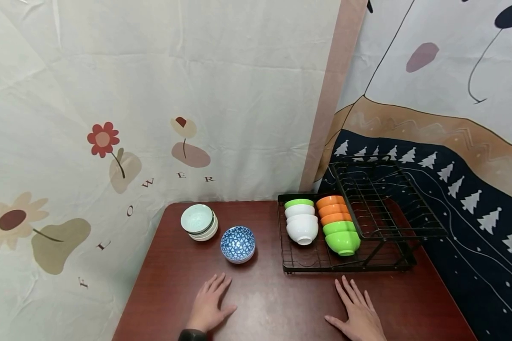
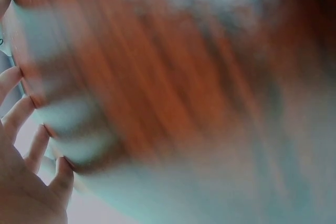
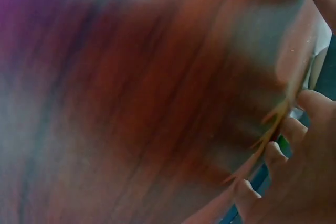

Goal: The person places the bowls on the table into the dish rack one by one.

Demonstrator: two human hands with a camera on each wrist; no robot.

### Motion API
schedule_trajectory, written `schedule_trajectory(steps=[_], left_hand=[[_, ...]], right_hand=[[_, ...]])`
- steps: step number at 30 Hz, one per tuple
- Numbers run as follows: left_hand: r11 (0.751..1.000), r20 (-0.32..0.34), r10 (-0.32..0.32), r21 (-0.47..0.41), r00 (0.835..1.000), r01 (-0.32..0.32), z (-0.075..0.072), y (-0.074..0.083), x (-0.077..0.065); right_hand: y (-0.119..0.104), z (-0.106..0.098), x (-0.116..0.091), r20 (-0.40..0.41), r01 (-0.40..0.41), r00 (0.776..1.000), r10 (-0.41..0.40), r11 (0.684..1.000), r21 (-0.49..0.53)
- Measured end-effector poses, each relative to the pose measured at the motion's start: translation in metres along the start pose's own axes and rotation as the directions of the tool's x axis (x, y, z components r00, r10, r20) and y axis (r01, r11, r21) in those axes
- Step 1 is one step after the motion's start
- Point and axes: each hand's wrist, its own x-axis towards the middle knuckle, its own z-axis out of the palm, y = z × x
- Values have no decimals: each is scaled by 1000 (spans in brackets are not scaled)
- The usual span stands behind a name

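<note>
My left hand rests on the brown table with its fingers spread, holding nothing. Just beyond its fingertips sits a blue-and-white patterned bowl, upright. Behind that, to the left, is a stack of pale bowls with a light green one on top. On the right, my right hand lies with fingers apart, in front of the black dish rack. Both wrist views show fingertips touching the glossy tabletop. In the rack, white bowls, orange bowls and green bowls lean on their sides in two rows.
The rack's raised upper shelf covers its right half. A patterned cloth hangs right behind the table, and a dark one with white trees borders the right side.
</note>
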Motion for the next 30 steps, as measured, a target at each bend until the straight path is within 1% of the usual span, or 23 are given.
schedule_trajectory(steps=[3, 5, 6, 8, 10, 12, 13, 15, 16, 18, 19, 21, 24, 26, 28, 30], left_hand=[[1000, -10, 2, -2, 1000, -2, 0, 2, 1], [1000, -29, -8, -5, 1000, 8, -2, 3, 4], [1000, -47, -22, -19, 999, 21, -3, 4, 6], [996, -95, -60, -78, 994, 53, -8, 6, 14], [979, -145, -133, -175, 981, 107, -14, 9, 26], [950, -177, -212, -267, 961, 160, -21, 13, 40], [935, -180, -248, -302, 952, 186, -24, 15, 48], [911, -177, -311, -336, 934, 240, -31, 21, 64], [906, -174, -328, -337, 928, 257, -34, 23, 71], [906, -178, -342, -324, 923, 274, -35, 25, 85], [912, -189, -338, -309, 922, 271, -33, 25, 91], [930, -227, -324, -254, 918, 266, -16, 11, 106], [943, -270, -319, -184, 908, 277, 11, -10, 124], [946, -293, -319, -148, 901, 287, 29, -24, 134], [945, -289, -325, -147, 901, 293, 32, -27, 138], [947, -279, -318, -137, 906, 290, 35, -30, 141]], right_hand=[[3, 0, 2, 42, -18, 999, 18, 1000, -1], [5, 0, 3, 54, -22, 998, 22, 1000, -1], [5, 0, 3, 54, -22, 998, 22, 1000, 0], [5, 0, 4, 54, -21, 998, 20, 1000, 11], [5, -1, 3, 46, -16, 999, 15, 1000, 19], [4, -1, 3, 41, -14, 999, 13, 1000, 26], [4, -1, 3, 40, -15, 999, 14, 999, 30], [4, -1, 3, 37, -16, 999, 15, 999, 33], [4, -1, 3, 38, -18, 999, 17, 999, 36], [4, 0, 2, 38, -22, 999, 20, 999, 41], [3, 0, 3, 38, -23, 999, 21, 999, 41], [3, 0, 3, 39, -23, 999, 21, 999, 48], [2, 1, 3, 41, -21, 999, 19, 998, 58], [2, 1, 3, 43, -23, 999, 20, 997, 67], [2, 2, 3, 43, -25, 999, 22, 997, 71], [2, 2, 2, 40, -27, 999, 24, 997, 74]])
